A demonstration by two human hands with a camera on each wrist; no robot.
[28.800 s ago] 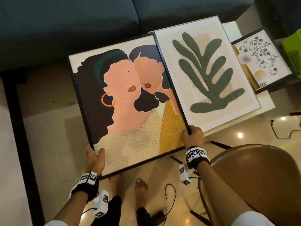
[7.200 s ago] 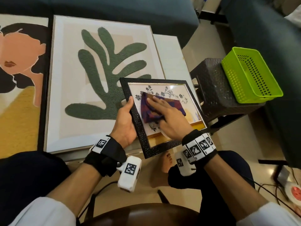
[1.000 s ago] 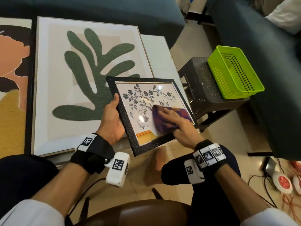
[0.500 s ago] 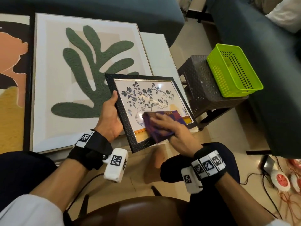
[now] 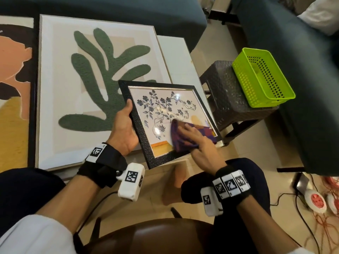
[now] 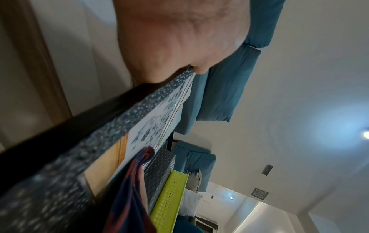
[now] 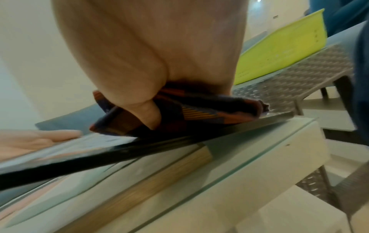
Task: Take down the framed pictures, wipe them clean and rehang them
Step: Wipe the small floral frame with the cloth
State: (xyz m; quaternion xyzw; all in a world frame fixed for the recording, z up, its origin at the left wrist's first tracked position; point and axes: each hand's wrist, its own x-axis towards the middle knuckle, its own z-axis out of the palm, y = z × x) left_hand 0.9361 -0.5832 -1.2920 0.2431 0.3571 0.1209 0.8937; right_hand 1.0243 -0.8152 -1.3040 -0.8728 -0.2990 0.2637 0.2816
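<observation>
One hand, my left hand (image 5: 124,132), grips the small frame (image 5: 145,143); my flat right hand (image 5: 198,143) presses the cloth (image 5: 178,136), and pushing hard could tip it off the table (image 5: 176,57).

I count three framed pictures: the small floral one (image 5: 166,105), the green leaf one (image 5: 102,83), the portrait (image 5: 14,74); one cloth (image 5: 181,138); one green basket (image 5: 260,77); one stool (image 5: 229,96); my two hands (image 5: 124,131).

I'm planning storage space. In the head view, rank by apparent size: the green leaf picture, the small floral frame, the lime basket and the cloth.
1. Green leaf picture.
2. Floral frame, nearer the camera.
3. Lime basket, not far behind, so unsure.
4. Cloth.
</observation>
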